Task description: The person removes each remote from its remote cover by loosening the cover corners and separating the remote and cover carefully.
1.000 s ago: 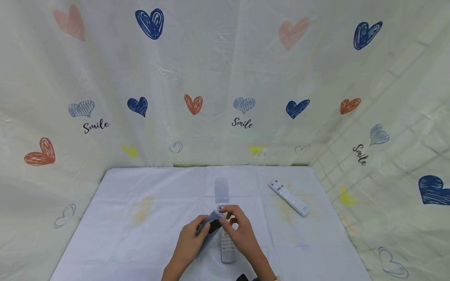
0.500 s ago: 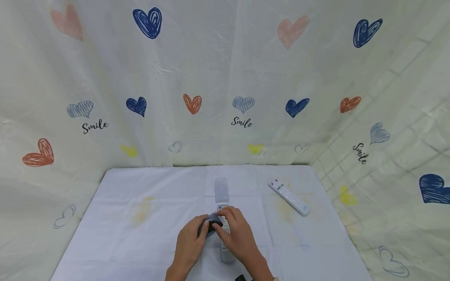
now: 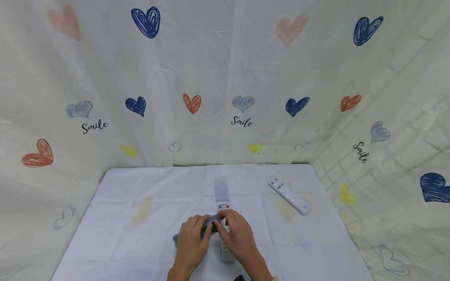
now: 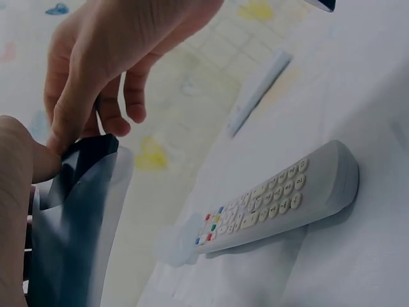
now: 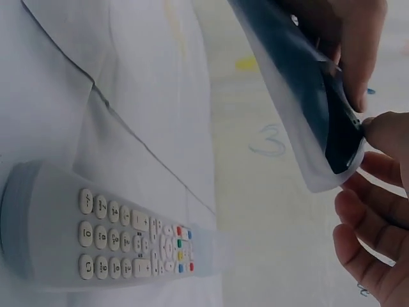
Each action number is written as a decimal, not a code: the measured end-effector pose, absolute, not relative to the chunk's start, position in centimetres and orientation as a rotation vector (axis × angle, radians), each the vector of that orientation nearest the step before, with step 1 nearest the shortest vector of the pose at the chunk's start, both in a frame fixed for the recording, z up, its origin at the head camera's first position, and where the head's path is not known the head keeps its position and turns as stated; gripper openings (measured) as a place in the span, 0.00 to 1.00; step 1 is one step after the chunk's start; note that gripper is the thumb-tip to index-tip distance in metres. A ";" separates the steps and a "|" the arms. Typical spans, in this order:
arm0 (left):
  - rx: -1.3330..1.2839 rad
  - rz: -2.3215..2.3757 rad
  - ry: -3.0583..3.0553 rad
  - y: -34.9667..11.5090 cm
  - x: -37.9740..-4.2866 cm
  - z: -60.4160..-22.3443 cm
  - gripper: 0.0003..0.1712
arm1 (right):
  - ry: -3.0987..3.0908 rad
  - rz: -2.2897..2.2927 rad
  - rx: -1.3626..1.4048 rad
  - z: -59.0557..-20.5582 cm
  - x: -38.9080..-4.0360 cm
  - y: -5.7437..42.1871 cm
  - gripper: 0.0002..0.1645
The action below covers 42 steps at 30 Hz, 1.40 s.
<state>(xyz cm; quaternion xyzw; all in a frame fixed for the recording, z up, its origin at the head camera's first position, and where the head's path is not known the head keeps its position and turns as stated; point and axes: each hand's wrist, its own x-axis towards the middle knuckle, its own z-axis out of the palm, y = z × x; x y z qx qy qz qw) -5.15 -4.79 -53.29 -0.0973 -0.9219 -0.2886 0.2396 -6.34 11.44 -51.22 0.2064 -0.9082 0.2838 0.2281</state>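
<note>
My left hand (image 3: 191, 240) grips a long translucent sleeve (image 4: 70, 256) with a dark, flat thing inside it. The black end (image 4: 86, 160) of that thing sticks out at the sleeve's mouth, and what it is cannot be told. With thumb and fingers my right hand (image 3: 240, 236) pinches this end at the sleeve's edge. In the right wrist view the right thumb (image 5: 386, 134) lies against the black end, its fingers below. Under the hands, a grey remote control (image 5: 121, 236) lies buttons up on the table, partly hidden by my right hand in the head view.
Beyond the grey remote, a second translucent sleeve (image 3: 221, 189) lies flat. A white remote control (image 3: 289, 196) rests slantwise at the back right of the white-covered table (image 3: 116, 218). A curtain printed with hearts (image 3: 197, 58) hangs behind and at the sides.
My left hand has turned, so the sleeve now lies flatter, its far end showing to the left of the hand. The right thumb and fingers have closed in on the black end.
</note>
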 end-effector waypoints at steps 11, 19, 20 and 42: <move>-0.271 -0.771 -2.497 -4.7 -5.1 -53.3 0.09 | -2.310 0.613 0.708 -51.8 -6.5 11.5 0.08; -0.298 -0.762 -2.462 -4.5 -4.9 -53.2 0.08 | -2.299 0.712 0.690 -52.2 -6.6 11.7 0.05; -0.305 -0.768 -2.458 -4.5 -4.9 -53.2 0.08 | -2.309 0.765 0.685 -52.3 -6.6 11.7 0.05; -0.328 -1.057 -2.491 -4.4 -4.7 -52.6 0.12 | -2.464 2.199 0.050 -53.2 -7.5 12.1 0.16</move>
